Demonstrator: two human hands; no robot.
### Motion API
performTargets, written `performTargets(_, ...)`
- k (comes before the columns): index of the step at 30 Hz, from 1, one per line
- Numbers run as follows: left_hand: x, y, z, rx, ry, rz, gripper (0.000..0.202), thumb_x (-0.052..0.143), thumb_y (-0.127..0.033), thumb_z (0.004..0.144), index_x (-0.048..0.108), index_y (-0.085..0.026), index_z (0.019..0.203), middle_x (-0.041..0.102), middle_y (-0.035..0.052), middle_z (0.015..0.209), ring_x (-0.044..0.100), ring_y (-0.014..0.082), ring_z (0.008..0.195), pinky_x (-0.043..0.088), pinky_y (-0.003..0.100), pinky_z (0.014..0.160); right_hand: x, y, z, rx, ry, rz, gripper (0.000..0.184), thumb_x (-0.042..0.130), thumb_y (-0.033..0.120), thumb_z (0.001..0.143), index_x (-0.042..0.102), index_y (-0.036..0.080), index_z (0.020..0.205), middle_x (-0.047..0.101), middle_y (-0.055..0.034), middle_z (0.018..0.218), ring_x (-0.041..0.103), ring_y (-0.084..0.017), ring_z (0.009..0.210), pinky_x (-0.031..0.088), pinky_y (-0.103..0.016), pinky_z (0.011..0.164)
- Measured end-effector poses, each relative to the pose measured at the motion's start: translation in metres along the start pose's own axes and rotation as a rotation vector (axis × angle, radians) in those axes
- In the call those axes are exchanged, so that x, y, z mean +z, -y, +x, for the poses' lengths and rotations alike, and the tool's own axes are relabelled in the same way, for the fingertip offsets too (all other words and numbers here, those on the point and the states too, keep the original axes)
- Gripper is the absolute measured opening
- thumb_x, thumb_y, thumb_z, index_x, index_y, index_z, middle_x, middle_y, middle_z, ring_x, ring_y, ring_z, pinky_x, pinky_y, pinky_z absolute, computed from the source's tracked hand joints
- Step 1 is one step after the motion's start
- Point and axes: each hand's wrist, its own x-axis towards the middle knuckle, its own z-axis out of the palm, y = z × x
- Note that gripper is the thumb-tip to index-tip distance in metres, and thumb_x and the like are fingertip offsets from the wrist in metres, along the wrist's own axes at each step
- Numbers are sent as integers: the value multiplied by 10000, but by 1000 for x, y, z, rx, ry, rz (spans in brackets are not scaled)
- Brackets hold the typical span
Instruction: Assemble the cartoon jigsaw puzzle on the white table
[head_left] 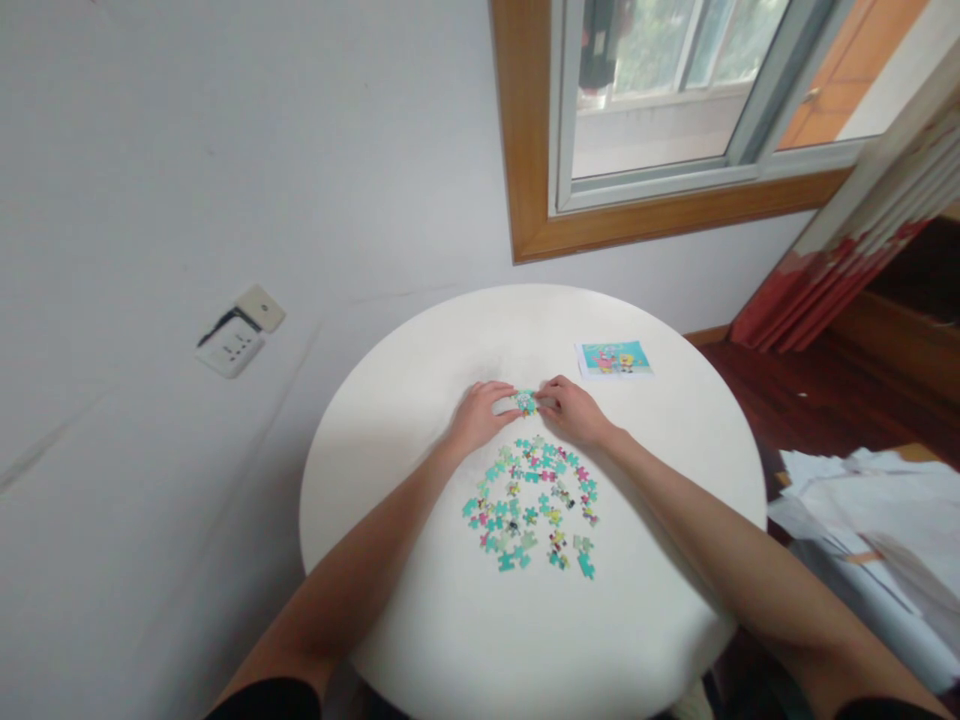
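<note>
Both my hands rest on a round white table [420,600], fingertips meeting over a small cluster of joined teal puzzle pieces [526,402]. My left hand [480,414] pinches the cluster from the left. My right hand [571,410] pinches it from the right. Just in front of the hands, nearer to me, lies a loose heap of several teal, pink and yellow puzzle pieces [531,502].
A small cartoon picture card [615,358] lies flat at the table's far right. A wall socket [234,344] sits on the white wall to the left. A wood-framed window [660,120] is behind, a striped curtain [847,260] at right, and white papers [877,520] beside the table.
</note>
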Motion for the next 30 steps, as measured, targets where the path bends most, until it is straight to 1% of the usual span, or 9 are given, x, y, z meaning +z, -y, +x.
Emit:
performTargets(5,-1,-2,0,-19,-19,-27,256,673,-341,896,707,-221,1120,710,37,1156,618,215,1082,451,388,1000,-3,0,0,2,5,38,258,645,181,884,714,175,1132,625,-95,1126,588,-142,843,468,-262,844)
performTargets(10,-1,-3,0,-33,-19,-20,232,650,-319,907,706,-213,1105,710,47,1152,619,225,1091,456,399,1009,-5,-4,-1,-20,28,89,245,652,154,869,723,153,1104,638,-90,1042,575,-128,756,457,-250,787)
performTargets(18,0,-1,1,-36,-19,-20,216,627,-304,915,703,-220,1099,711,47,1147,621,228,1093,456,411,1017,-5,-6,0,-24,14,119,213,650,122,854,728,126,1052,628,-91,1007,559,-122,744,438,-243,759)
performTargets(30,-1,-1,1,-34,-33,-25,192,624,-260,909,706,-214,1077,715,44,1122,624,221,1076,465,400,1004,-7,-5,0,-13,19,117,205,655,114,845,729,132,1036,625,-80,980,554,-120,731,436,-240,748)
